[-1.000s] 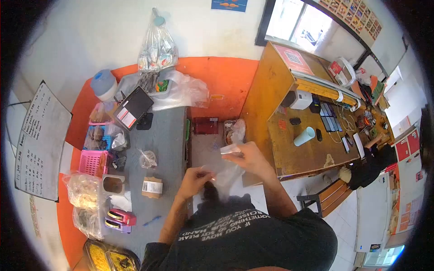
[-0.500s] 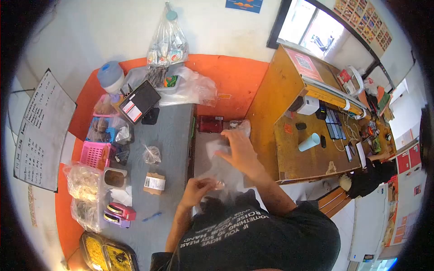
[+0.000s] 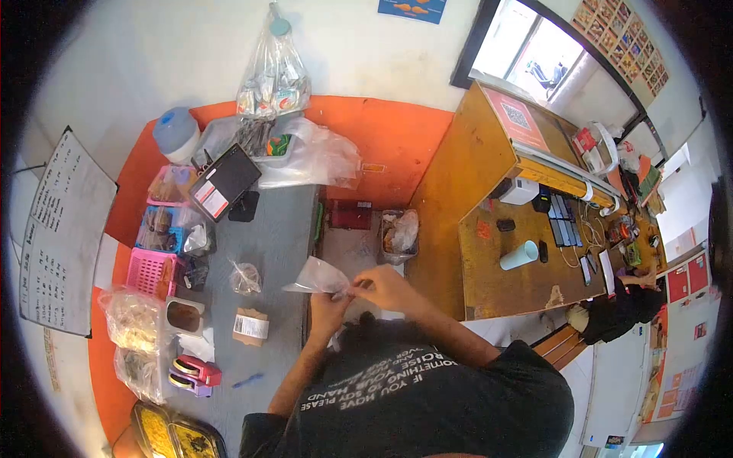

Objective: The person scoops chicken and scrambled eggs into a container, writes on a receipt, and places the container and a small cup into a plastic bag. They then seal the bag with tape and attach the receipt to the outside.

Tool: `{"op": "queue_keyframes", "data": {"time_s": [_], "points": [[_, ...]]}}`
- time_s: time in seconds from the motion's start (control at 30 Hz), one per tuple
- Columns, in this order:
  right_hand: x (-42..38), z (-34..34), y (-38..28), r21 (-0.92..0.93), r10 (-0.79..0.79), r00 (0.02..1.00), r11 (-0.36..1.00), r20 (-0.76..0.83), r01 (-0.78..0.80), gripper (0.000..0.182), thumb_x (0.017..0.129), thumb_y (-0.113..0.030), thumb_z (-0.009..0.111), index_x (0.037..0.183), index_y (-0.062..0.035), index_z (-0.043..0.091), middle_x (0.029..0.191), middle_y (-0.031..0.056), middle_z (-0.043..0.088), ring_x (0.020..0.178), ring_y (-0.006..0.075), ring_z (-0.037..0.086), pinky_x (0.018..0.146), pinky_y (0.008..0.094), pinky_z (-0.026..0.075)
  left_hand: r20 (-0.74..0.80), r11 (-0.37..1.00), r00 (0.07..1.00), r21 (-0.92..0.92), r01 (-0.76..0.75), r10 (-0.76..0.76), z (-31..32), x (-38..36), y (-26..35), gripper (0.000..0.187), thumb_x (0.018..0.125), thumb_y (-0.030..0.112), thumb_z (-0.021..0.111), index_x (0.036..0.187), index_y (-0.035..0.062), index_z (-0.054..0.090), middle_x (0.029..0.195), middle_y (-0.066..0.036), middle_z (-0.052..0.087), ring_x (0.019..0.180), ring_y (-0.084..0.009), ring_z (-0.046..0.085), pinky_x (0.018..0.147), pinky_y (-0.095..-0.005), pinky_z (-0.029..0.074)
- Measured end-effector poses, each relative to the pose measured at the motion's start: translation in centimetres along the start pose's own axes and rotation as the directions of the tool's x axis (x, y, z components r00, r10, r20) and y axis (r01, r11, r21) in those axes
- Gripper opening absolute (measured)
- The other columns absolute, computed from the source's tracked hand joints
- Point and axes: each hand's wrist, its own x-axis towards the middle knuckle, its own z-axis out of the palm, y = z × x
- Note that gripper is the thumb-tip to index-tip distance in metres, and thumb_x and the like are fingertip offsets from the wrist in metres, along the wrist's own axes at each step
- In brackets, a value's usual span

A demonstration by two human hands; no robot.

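Note:
A clear plastic bag (image 3: 314,276) is gathered in front of my chest, its loose end sticking out to the left. My left hand (image 3: 330,311) is closed on its bunched part. My right hand (image 3: 388,288) pinches at the same gathered spot, with its fingertips against those of the left; what exactly lies between them is partly hidden. On the grey table to the left are a small brown box (image 3: 250,327) with a white label and a knotted clear bag (image 3: 245,278) with something inside.
The grey table (image 3: 279,252) also bears a tablet (image 3: 224,182), a pink basket (image 3: 153,273), tape dispensers (image 3: 195,374) and a blue pen (image 3: 249,380). A bin (image 3: 399,237) stands on the floor ahead. At right is a wooden counter (image 3: 489,275) with a light-blue cup (image 3: 519,256).
My right hand has come down from its raised, spread position to meet the left. The bag, stretched between the hands before, is now gathered, its end pointing left.

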Motion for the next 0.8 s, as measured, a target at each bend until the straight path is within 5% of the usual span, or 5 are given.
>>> {"op": "queue_keyframes", "data": {"time_s": [0.2, 0.4, 0.6, 0.73, 0.8], "points": [[1.3, -1.5, 1.6, -0.226, -0.306, 0.951, 0.925, 0.038, 0.306, 0.023, 0.086, -0.031, 0.066, 0.086, -0.0078, 0.067, 0.079, 0.0114, 0.067, 0.076, 0.0321, 0.065, 0.07, 0.0429, 0.046, 0.071, 0.974, 0.986, 0.156, -0.163, 0.153, 1.6, 1.7, -0.3, 0.025, 0.084, 0.011, 0.071, 0.102, -0.0027, 0.06, 0.095, -0.011, 0.065, 0.09, -0.0219, 0.062, 0.078, -0.0342, 0.049], [2.6, -2.9, 3.1, -0.348, -0.285, 0.948, 0.911, -0.139, 0.223, 0.023, 0.087, -0.032, 0.062, 0.082, -0.0099, 0.06, 0.078, 0.0088, 0.066, 0.076, 0.0314, 0.064, 0.072, 0.0434, 0.041, 0.219, 0.968, 0.955, 0.194, 0.16, -0.201, 0.8, 3.8, -1.1, 0.033, 0.092, 0.024, 0.066, 0.108, -0.0039, 0.061, 0.095, -0.009, 0.068, 0.086, -0.019, 0.062, 0.075, -0.0341, 0.049], [2.8, -3.3, 4.1, -0.48, -0.256, 0.966, 0.85, -0.013, 0.219, 0.024, 0.086, -0.032, 0.062, 0.08, -0.0093, 0.059, 0.074, 0.0103, 0.066, 0.071, 0.0326, 0.064, 0.071, 0.0452, 0.042, 0.077, 0.768, 0.9, -0.494, 0.409, -0.43, 2.0, 3.9, -0.1, 0.028, 0.095, 0.016, 0.058, 0.114, -0.0042, 0.059, 0.102, -0.012, 0.066, 0.092, -0.0203, 0.065, 0.077, -0.031, 0.052], [3.4, -2.8, 2.8, -0.532, -0.167, 0.984, 0.828, 0.063, 0.174, 0.025, 0.082, -0.033, 0.065, 0.081, -0.0085, 0.06, 0.074, 0.0127, 0.066, 0.071, 0.0343, 0.064, 0.068, 0.0464, 0.044, 0.036, 0.685, 0.893, -0.628, 0.37, -0.45, 2.2, 3.9, -2.4, 0.02, 0.094, 0.011, 0.055, 0.109, -0.0015, 0.058, 0.104, -0.01, 0.063, 0.094, -0.0205, 0.063, 0.082, -0.0312, 0.052], [3.4, -2.5, 2.3, -0.463, -0.14, 0.989, 0.875, 0.041, 0.143, 0.024, 0.081, -0.03, 0.067, 0.082, -0.0077, 0.06, 0.074, 0.0137, 0.066, 0.072, 0.0346, 0.065, 0.067, 0.0461, 0.046, 0.08, 0.49, 0.9, -0.816, 0.305, -0.428, 1.9, 4.1, -1.9, 0.013, 0.092, 0.007, 0.055, 0.103, -0.0004, 0.058, 0.1, -0.007, 0.061, 0.094, -0.0192, 0.061, 0.08, -0.0316, 0.051]]}}
